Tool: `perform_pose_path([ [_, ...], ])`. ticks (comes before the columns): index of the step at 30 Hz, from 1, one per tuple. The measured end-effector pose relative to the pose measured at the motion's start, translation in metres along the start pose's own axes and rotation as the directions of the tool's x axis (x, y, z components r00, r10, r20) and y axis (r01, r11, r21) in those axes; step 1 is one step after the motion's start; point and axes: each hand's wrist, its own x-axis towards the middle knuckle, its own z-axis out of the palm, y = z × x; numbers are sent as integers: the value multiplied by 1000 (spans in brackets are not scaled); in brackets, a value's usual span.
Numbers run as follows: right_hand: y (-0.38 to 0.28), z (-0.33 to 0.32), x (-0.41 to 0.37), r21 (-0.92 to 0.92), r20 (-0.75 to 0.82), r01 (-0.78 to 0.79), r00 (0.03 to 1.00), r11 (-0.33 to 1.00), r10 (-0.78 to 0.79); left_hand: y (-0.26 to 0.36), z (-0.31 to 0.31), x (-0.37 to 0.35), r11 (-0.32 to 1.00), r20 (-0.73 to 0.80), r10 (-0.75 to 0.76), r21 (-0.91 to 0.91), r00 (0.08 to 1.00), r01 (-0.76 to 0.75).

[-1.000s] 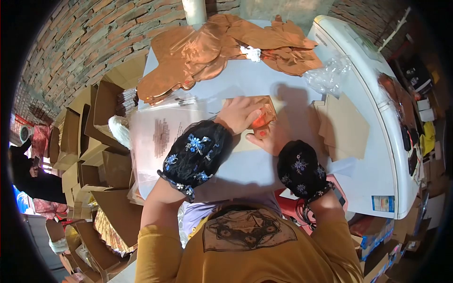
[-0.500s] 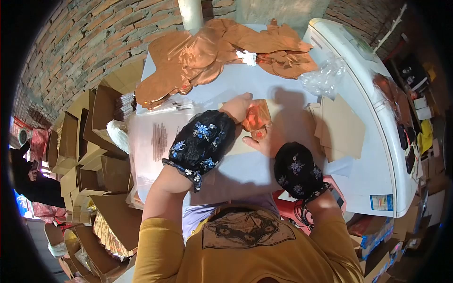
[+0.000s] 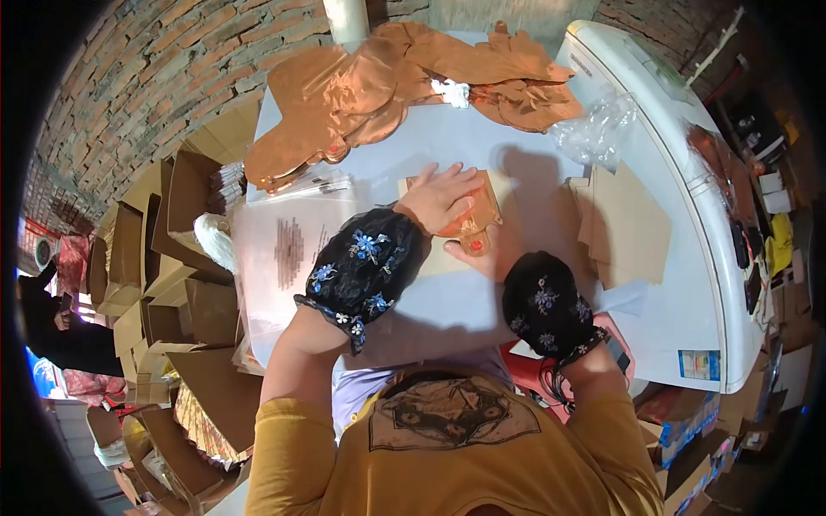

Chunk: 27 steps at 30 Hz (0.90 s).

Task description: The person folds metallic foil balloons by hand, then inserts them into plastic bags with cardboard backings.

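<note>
A copper-coloured shiny foil piece (image 3: 471, 217) with a rounded tab and red spot lies on a beige card (image 3: 416, 183) at the middle of the table. My left hand (image 3: 437, 196) rests flat across the foil's left side, fingers spread. At the lower right, my right hand (image 3: 496, 252) touches the foil around its tab, thumb stretched out to the left. Its other fingers are partly lost in shadow, but the hand looks open. Black embroidered sleeve covers are on both forearms.
Copper-coloured foil pieces (image 3: 344, 103) are heaped along the back. Clear plastic sleeves (image 3: 292, 249) lie at left, beige cards (image 3: 628, 224) at right, below crumpled clear plastic (image 3: 602, 129). A white appliance (image 3: 718, 284) borders the right; open cardboard boxes (image 3: 194, 193) stand on the left.
My left hand has come down from the foil's upper left edge and now lies flat over it, fingers spread. The foil looks smoother. My right hand stays close to the tab.
</note>
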Motion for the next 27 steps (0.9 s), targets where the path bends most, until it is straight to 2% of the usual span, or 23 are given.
perform_pose_path([
  [1,0,0,0,-13,35,-24,999,1000,25,-1,0,-1,999,15,11,40,1000,-12],
  [4,6,5,0,-35,-69,90,993,995,-92,4,-1,-1,992,42,18,126,999,-23],
  [7,14,10,0,-2,-65,80,995,997,-80,6,-5,0,989,97,2,146,995,-17],
  [10,26,19,-2,-177,-25,108,993,978,-114,7,-8,1,986,145,-9,166,989,-15],
  [13,19,14,-10,-273,-14,150,987,950,-160,8,-8,1,979,155,0,200,988,-32],
  [18,-6,1,-31,-278,12,267,961,923,-275,9,-8,-1,961,162,13,272,987,-58],
  [22,-6,5,-37,-266,-31,278,954,923,-297,8,-8,1,972,197,-17,231,980,-30],
  [25,-14,3,-46,-314,65,179,984,933,-167,4,-4,1,964,176,1,262,984,-48],
  [27,-22,0,-58,-303,66,243,970,921,-234,3,-2,-1,954,148,26,293,989,-70],
])
